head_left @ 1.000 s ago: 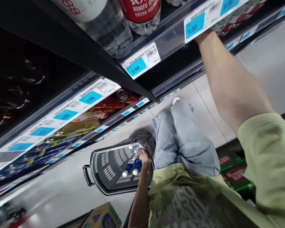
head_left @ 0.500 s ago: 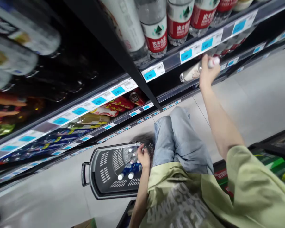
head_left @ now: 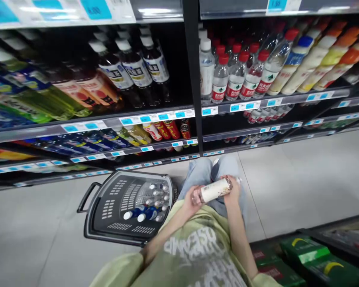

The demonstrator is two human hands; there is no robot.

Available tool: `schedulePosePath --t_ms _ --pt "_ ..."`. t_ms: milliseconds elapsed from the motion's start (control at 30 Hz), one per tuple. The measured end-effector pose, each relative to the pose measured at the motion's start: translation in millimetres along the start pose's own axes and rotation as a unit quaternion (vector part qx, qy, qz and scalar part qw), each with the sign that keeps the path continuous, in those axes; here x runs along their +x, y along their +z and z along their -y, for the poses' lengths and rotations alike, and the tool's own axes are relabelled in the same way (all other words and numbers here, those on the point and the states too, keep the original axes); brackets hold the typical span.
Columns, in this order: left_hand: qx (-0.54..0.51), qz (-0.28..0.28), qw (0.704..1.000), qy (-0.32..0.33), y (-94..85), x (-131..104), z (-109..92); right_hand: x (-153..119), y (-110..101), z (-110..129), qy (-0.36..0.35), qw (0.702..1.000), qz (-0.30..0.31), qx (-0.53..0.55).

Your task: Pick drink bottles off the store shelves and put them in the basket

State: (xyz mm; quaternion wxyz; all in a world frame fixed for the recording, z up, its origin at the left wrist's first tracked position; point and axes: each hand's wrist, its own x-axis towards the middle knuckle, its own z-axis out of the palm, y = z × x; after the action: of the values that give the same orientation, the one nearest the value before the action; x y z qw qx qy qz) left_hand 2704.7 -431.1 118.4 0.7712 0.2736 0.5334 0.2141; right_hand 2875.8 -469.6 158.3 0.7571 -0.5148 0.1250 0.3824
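Left hand (head_left: 193, 199) and right hand (head_left: 233, 190) raised before the torso (head_left: 194, 251), a little apart, fingers of both curled in a grip, right slightly farther forward, left forearm (head_left: 166, 235) slanting inward, right forearm (head_left: 241, 235) reaching forward, elbows bent.

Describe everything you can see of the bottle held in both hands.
The bottle is slim and looks like clear plastic, wrapped in a cream label with dark marks; the print is too blurred to read. It is held sideways, slightly tilted, before the person's body and over the jeans. The left hand grips its see-through end, the right hand the other. Fingers partly hide both ends.
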Motion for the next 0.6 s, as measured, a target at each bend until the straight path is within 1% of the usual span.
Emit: schedulePosePath --t_ms 100,133,200,267,300,367,433,500,600 --pt "-0.052 0.064 0.996 -0.022 -1.1 -2 -8 3 -2 5 -0.04 0.999 0.011 -0.008" --pt "-0.044 0.088 0.995 -0.023 -0.2 -4 -10 6 -3 9 -0.043 0.999 0.015 -0.011" --pt "0.014 0.144 0.989 -0.007 0.7 -12 -11 11 -4 14 -0.041 0.999 0.018 -0.015" --pt "0.108 0.194 0.974 0.041 -2.8 -20 -6 15 -5 14 -0.044 0.999 0.021 -0.018" --pt "0.164 0.208 0.962 0.071 -6.8 -22 -3 17 -5 11 -0.048 0.998 0.027 -0.02" --pt "0.263 0.222 0.931 0.124 -17.2 -23 3 20 -2 2 -0.052 0.997 0.05 -0.03" --pt "0.301 0.226 0.919 0.117 -26.4 -19 4 23 2 -7 -0.06 0.995 0.067 -0.041" --pt "0.299 0.225 0.921 0.109 -30.2 -16 1 22 6 -12 -0.07 0.994 0.068 -0.049" --pt "0.273 0.225 0.93 0.098 -26.5 -14 -6 16 8 -10 -0.082 0.993 0.066 -0.052"
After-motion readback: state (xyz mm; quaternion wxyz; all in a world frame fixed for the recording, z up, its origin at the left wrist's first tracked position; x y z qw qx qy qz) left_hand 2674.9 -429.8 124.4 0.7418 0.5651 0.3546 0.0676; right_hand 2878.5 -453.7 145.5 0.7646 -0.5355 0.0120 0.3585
